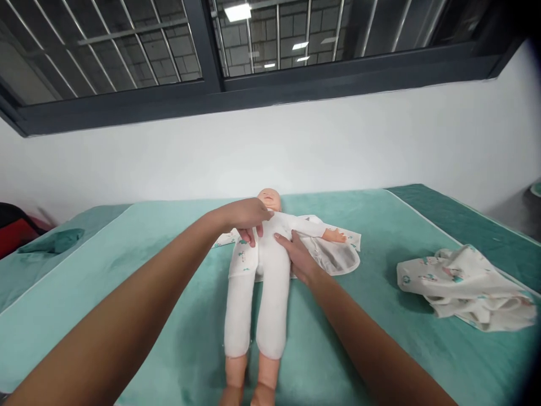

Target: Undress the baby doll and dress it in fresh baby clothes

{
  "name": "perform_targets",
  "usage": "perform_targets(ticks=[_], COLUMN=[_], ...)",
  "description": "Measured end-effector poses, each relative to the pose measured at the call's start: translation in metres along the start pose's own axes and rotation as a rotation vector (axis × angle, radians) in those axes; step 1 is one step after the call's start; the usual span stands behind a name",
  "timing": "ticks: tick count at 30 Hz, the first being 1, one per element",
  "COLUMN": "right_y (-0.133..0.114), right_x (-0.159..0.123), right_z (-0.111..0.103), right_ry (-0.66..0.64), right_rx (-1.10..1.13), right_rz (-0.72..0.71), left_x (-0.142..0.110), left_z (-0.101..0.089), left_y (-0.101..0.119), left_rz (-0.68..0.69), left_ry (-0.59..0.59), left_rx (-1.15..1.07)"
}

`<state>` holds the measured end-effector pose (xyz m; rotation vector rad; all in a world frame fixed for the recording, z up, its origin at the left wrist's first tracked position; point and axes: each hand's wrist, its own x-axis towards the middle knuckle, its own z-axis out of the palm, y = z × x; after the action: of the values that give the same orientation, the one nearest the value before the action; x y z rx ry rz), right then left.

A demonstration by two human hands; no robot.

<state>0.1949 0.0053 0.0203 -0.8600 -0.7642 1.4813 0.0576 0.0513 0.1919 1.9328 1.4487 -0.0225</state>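
A white-clothed doll (273, 276) lies face up on a green cover (350, 349), a printed garment (244, 258) partly beneath it. The right hand (299, 256) rests at its side, thumb and fingers parted. The left hand (249, 216) bends over the chest; whether it pinches cloth is unclear.

Doll (273, 262) face-up on the green cover (190, 349), left hand (247, 215) over its chest, right hand (301, 259) against its side, patterned cloth (467, 293) crumpled nearby
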Motion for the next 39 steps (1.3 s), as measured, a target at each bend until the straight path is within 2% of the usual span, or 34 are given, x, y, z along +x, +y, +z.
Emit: perform_targets(ticks=[1,2,5,6,7,9,11,13,15,19,20,22,24,26,28,31,34,36,39], right_y=[-0.001,-0.003,-0.004,-0.005,-0.005,-0.006,-0.012,-0.021,-0.035,-0.063,-0.068,-0.073,-0.075,-0.078,-0.083,-0.097,-0.111,-0.120,-0.132], right_x=[0.001,0.002,0.004,0.004,0.005,0.005,0.004,0.003,0.005,0.021,0.027,0.038,0.047,0.050,0.048,0.041,0.034,0.029,0.017], right_z=[-0.004,-0.008,-0.019,-0.022,-0.024,-0.026,-0.029,-0.038,-0.056,-0.107,-0.117,-0.131,-0.136,-0.136,-0.136,-0.141,-0.142,-0.136,-0.115], right_ry=[-0.022,-0.051,-0.129,-0.157,-0.189,-0.278,-0.375,-0.380,-0.222,0.412,0.507,0.549,0.491,0.439,0.431,0.436,0.442,0.442,0.347], right_rx=[-0.001,0.000,-0.026,-0.046,-0.070,-0.127,-0.217,-0.379,-0.608,-1.138,-1.252,-1.391,-1.405,-1.365,-1.314,-1.245,-1.197,-1.094,-0.758], right_rz=[0.010,0.025,0.026,0.001,-0.040,-0.151,-0.233,-0.266,-0.298,-0.359,-0.323,-0.209,-0.116,-0.094,-0.103,-0.115,-0.189,-0.230,-0.196], left_x=[-0.001,0.001,0.028,0.041,0.055,0.082,0.102,0.116,0.123,0.128,0.128,0.127,0.125,0.122,0.120,0.119,0.120,0.121,0.122], left_z=[0.000,0.002,0.016,0.023,0.031,0.046,0.056,0.061,0.060,0.057,0.057,0.058,0.058,0.056,0.052,0.045,0.041,0.042,0.047], left_y=[0.004,0.006,0.005,0.005,0.006,0.014,0.026,0.035,0.039,0.036,0.035,0.035,0.036,0.036,0.034,0.031,0.032,0.035,0.038], left_rz=[0.056,0.115,0.310,0.380,0.455,0.567,0.599,0.578,0.556,0.530,0.517,0.496,0.486,0.481,0.484,0.485,0.420,0.359,0.284], left_ry=[-0.017,0.025,0.309,0.363,0.372,0.286,0.180,0.144,0.187,0.300,0.309,0.318,0.321,0.319,0.304,0.219,0.147,0.138,0.196], left_rx=[-0.009,-0.009,0.089,0.145,0.207,0.369,0.571,0.728,0.786,0.825,0.839,0.867,0.890,0.907,0.912,0.885,0.829,0.793,0.752])
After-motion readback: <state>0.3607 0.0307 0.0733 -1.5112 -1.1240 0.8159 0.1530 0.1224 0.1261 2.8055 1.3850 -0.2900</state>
